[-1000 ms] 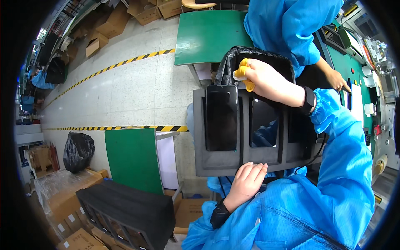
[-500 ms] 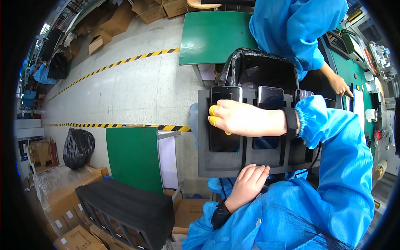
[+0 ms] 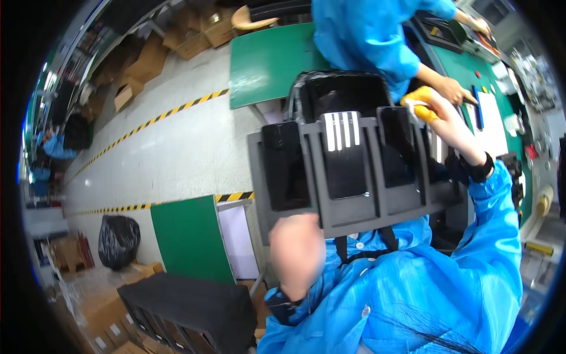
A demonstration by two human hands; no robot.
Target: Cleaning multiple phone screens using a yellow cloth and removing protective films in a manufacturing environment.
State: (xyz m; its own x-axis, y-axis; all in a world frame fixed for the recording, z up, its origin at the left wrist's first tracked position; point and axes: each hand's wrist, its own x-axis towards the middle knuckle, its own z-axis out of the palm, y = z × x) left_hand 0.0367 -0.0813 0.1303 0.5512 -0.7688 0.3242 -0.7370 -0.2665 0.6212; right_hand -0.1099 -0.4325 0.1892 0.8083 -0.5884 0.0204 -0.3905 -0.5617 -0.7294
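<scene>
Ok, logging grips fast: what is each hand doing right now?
Left hand: blurred, under the grey slotted tray's near edge; grip cannot be told.
Right hand: yellow fingertips at the tray's far right; grip unclear.

Head view. Left hand [image 3: 296, 251] supports the lower edge of a grey slotted tray [image 3: 354, 206] carrying dark phones [image 3: 345, 159] upright in its slots. Right hand [image 3: 442, 118], with yellow fingertip covers, rests at the tray's upper right corner. Green table [image 3: 268, 62] beyond; a co-worker's hand [image 3: 451, 89] nearby.
</scene>
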